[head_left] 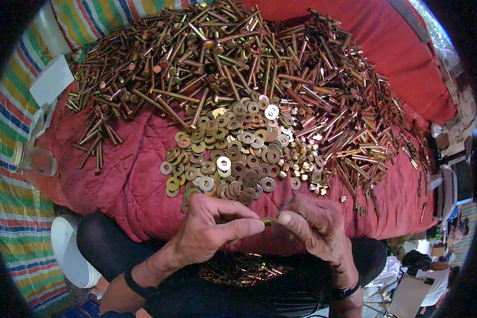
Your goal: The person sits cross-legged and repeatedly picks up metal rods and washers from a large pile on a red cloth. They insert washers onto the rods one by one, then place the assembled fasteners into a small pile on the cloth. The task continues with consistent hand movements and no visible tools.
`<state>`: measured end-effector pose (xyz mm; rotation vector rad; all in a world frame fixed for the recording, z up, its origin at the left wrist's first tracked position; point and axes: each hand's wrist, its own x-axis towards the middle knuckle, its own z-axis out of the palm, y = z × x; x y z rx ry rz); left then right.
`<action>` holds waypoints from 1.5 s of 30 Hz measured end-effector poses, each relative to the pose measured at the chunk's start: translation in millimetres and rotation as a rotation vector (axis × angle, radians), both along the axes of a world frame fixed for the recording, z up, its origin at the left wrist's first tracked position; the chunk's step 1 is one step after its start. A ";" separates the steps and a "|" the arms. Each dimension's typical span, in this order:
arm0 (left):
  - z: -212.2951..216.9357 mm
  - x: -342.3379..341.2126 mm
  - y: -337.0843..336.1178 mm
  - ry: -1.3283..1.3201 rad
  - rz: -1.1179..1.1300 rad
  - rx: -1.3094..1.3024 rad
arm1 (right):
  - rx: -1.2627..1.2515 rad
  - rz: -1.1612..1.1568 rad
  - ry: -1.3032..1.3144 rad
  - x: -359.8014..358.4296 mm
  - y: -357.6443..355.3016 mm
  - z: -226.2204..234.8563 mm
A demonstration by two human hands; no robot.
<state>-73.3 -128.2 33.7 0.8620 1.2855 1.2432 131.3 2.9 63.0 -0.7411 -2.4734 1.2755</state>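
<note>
The small brass piece [268,220] is mostly hidden between both hands' fingertips [254,226].

A red quilt [122,180] covers a striped mat [10,212]; cluttered, perhaps shelved, right edge.

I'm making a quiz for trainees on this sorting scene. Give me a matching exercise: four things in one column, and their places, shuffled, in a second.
Things:
1. heap of long brass-coloured metal bolts
2. pile of round flat metal washers
3. small brass-coloured piece
4. white sheet of paper

Places:
A. pinched between the fingertips of the left hand and the right hand
B. far part of the red quilted cloth
C. on the striped cloth, left of the heap
D. middle of the red cloth, just beyond the hands

Pairs: 1-B, 2-D, 3-A, 4-C
</note>
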 end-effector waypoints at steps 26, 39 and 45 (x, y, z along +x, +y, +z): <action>-16.0 -101.6 35.1 1.525 0.420 0.306 | 0.662 -0.525 -0.441 75.0 86.7 -4.0; -37.5 -123.8 44.3 1.718 0.393 0.330 | 0.796 -0.515 -0.513 63.4 83.8 -26.2; -8.6 -118.8 36.9 1.538 0.743 0.474 | 1.013 -0.506 -0.333 62.7 94.2 -38.5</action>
